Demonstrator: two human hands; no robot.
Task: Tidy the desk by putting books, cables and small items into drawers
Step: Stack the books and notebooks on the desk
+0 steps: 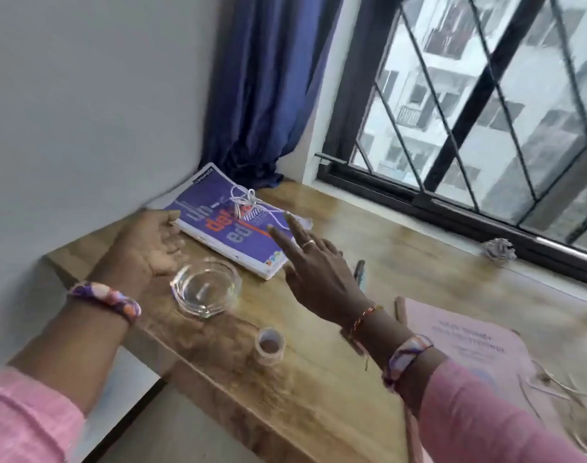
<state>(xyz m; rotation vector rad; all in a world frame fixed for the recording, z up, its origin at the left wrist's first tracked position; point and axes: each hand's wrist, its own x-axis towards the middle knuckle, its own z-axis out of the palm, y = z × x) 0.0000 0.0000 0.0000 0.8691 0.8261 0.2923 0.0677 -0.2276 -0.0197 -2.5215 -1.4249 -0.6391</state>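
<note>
Both hands reach with fingers spread, gripping nothing: the left hand (148, 242) and right hand (313, 265) flank one purple book (228, 228) at the desk's (318, 379) far corner, one white cable (248, 202) coiled on it. One glass dish (205, 287), one tape roll (269, 345), one pink folder (465, 342) nearby.

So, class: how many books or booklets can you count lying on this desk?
2. A purple book lies in the far corner by the wall, with a white cable on it. A pink booklet lies at the right, partly behind the right sleeve. Others may lie out of view.
</note>
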